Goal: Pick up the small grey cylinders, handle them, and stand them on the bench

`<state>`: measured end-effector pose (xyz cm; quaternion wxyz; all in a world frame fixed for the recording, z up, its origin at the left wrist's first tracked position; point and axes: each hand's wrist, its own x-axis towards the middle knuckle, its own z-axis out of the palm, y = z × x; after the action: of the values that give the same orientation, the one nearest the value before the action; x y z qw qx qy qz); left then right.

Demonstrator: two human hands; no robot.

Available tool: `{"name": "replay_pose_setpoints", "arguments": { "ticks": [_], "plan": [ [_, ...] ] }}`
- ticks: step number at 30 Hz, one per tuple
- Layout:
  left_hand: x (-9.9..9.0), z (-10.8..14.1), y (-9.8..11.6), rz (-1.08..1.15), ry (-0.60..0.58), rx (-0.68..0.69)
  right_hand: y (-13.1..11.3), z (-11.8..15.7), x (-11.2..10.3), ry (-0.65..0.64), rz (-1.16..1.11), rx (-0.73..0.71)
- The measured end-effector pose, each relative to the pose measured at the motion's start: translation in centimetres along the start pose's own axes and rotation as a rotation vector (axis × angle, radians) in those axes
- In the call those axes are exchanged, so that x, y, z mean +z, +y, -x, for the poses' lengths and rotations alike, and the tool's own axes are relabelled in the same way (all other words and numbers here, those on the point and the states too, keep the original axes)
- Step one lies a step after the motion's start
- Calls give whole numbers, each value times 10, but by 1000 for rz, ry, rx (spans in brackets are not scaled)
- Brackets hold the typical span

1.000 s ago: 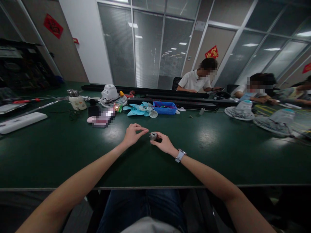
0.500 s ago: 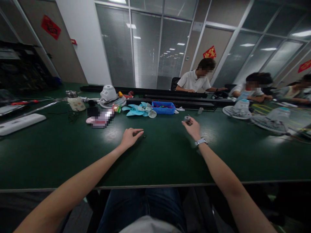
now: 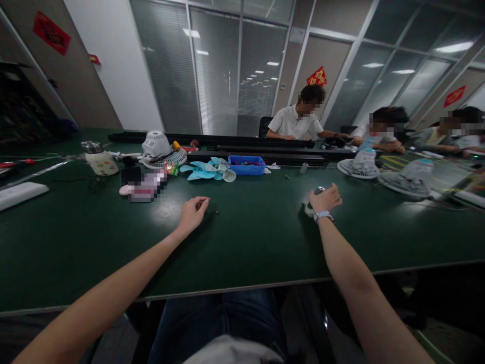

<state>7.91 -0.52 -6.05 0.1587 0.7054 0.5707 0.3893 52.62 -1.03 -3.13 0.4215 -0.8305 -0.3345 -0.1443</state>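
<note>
Fingertips on the left hand (image 3: 191, 215) pinched narrow, contents impossible to tell; a tiny part (image 3: 217, 212) lay near, at that hand's three o'clock. Motor (image 3: 319, 189) had swung out to one o'clock with the right hand (image 3: 326, 200), so the work looked split apart! Its grip was blurred, couldn't tell. Green table (image 3: 242, 242) beneath, blue tray (image 3: 248, 170) at twelve, co-worker (image 3: 291, 122) beyond at one.

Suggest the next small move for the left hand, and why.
Probably reach the left hand for the small piece: it lies on the green table just to that hand's right, while the right hand is off at the grey metal part.
</note>
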Motion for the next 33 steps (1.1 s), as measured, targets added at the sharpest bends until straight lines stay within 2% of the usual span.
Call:
{"name": "replay_pose_setpoints", "arguments": {
  "ticks": [2, 3, 4, 7, 9, 10, 12, 16, 20, 22, 24, 26, 30, 33],
  "plan": [
    [0, 0, 3, 27, 38, -37, -34, 31, -7, 49, -79, -284],
    [-1, 0, 4, 39, 56, -52, -53, 53, -10, -20, -147, -456],
    [-1, 0, 5, 49, 74, -63, -71, 78, -12, -146, -218, -628],
    [-1, 1, 6, 66, 106, -86, -117, 155, -15, -677, -371, -1140],
    [-1, 2, 5, 75, 113, -99, -134, 191, -15, -911, -380, -1340],
    [-1, 2, 4, 79, 115, -102, -139, 202, -15, -977, -360, -1384],
    [1, 2, 2, 82, 115, -93, -142, 210, -15, -1031, -306, -1386],
    [5, 0, -2, 78, 109, -55, -141, 202, -14, -1029, -298, -1349],
    [3, 1, -1, 80, 101, -72, -137, 194, -11, -983, -389, -1315],
    [1, 1, 1, 84, 97, -86, -132, 183, -9, -917, -395, -1279],
    [-1, 2, 3, 89, 91, -96, -122, 158, -7, -782, -355, -1226],
    [-2, 3, 5, 91, 88, -102, -106, 118, -5, -575, -264, -1112],
    [-4, 4, 11, 96, 79, -114, -50, 20, -4, -108, -61, -673],
    [-5, 5, 13, 100, 69, -122, 0, -28, -10, 88, 4, -408]
  ]
}}
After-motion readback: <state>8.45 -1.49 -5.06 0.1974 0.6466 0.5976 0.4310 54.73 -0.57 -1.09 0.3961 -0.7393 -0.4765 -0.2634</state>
